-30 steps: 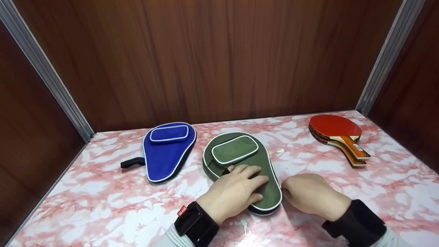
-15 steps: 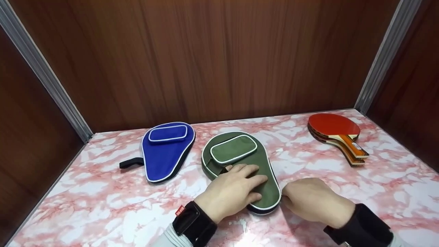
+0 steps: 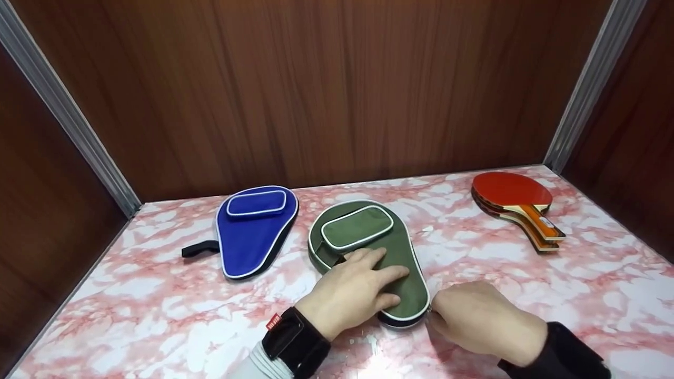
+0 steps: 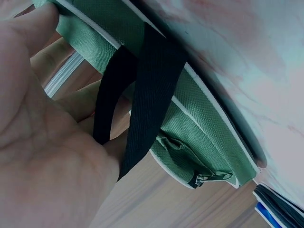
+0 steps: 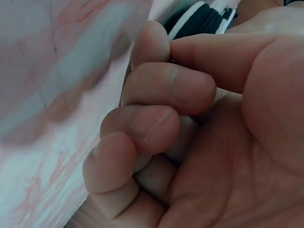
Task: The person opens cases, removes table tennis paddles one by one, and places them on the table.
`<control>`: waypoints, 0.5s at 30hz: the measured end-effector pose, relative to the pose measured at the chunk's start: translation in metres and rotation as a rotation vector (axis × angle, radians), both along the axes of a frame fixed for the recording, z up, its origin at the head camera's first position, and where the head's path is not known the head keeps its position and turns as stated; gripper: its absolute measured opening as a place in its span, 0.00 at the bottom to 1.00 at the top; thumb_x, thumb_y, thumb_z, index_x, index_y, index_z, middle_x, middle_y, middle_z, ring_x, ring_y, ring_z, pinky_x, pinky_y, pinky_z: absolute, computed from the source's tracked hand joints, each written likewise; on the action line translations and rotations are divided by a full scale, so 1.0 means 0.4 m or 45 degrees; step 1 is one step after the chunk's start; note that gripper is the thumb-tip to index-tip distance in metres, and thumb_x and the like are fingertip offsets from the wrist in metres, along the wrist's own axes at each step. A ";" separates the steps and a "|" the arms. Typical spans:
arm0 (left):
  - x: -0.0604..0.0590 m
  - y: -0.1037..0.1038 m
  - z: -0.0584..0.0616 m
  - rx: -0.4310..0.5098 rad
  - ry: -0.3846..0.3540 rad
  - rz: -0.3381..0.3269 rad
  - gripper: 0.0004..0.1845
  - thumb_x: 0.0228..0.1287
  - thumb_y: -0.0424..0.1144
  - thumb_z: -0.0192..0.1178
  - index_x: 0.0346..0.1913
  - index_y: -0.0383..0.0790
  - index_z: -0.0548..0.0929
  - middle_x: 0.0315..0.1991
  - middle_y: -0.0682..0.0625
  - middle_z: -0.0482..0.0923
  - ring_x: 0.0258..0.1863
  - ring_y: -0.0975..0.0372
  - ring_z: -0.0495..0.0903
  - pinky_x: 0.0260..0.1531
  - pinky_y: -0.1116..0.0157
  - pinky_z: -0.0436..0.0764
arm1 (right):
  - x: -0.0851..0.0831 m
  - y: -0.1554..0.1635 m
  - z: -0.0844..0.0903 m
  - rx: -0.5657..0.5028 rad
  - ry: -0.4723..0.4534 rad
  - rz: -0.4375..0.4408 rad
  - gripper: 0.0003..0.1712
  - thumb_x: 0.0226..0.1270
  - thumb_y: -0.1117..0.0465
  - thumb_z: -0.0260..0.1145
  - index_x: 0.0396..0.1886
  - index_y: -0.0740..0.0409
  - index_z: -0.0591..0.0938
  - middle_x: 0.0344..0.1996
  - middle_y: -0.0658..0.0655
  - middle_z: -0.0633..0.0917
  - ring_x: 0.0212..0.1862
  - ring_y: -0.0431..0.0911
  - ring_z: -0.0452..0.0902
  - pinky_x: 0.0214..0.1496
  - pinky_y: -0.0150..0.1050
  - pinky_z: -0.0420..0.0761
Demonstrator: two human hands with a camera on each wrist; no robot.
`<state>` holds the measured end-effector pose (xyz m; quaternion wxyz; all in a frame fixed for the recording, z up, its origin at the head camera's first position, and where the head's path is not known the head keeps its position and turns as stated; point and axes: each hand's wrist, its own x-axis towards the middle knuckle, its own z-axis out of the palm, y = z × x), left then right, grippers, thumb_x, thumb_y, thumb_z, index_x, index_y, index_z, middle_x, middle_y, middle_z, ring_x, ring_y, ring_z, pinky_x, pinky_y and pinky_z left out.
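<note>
A green table tennis bat case (image 3: 416, 295) with white piping and a raised pocket lies flat in the head view. My left hand (image 3: 347, 289) rests on it with fingers spread. In the left wrist view, its black strap (image 4: 156, 90) loops beside my fingers, and the pocket's zip (image 4: 213, 178) shows. At the case's lower right edge my right hand (image 3: 482, 316) has its fingers curled. Thumb and forefinger pinch the zipper pull (image 3: 430, 309), of which only a tiny bit shows; in the right wrist view, the fingertips (image 5: 151, 45) hide it.
A blue bat case (image 3: 245, 242) with a black strap (image 3: 200, 248) lies to the left. Stacked bats (image 3: 511, 190) with red rubber lie at the right. Wood-grain panels (image 3: 337, 95) enclose the back and sides of the pink marbled table (image 3: 158, 316).
My right hand has slid towards me along the green case's right edge, down to its narrow end. The left hand stays on the case, its fingers shifting slightly.
</note>
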<state>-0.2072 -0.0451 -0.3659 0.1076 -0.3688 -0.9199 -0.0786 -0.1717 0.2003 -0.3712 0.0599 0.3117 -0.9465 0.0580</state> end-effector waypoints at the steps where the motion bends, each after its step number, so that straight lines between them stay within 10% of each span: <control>1: 0.000 0.000 0.000 0.003 -0.002 -0.001 0.25 0.78 0.53 0.69 0.74 0.60 0.84 0.76 0.39 0.76 0.75 0.50 0.76 0.72 0.54 0.76 | 0.003 -0.001 -0.002 0.000 0.015 0.012 0.14 0.72 0.58 0.73 0.26 0.44 0.78 0.18 0.43 0.77 0.23 0.46 0.79 0.25 0.50 0.76; 15: 0.002 -0.001 0.006 0.000 -0.019 0.017 0.25 0.78 0.53 0.69 0.74 0.61 0.84 0.76 0.41 0.76 0.75 0.51 0.76 0.72 0.53 0.76 | 0.038 -0.056 -0.019 0.007 0.110 0.115 0.18 0.72 0.55 0.74 0.22 0.43 0.78 0.15 0.44 0.75 0.19 0.46 0.76 0.21 0.46 0.72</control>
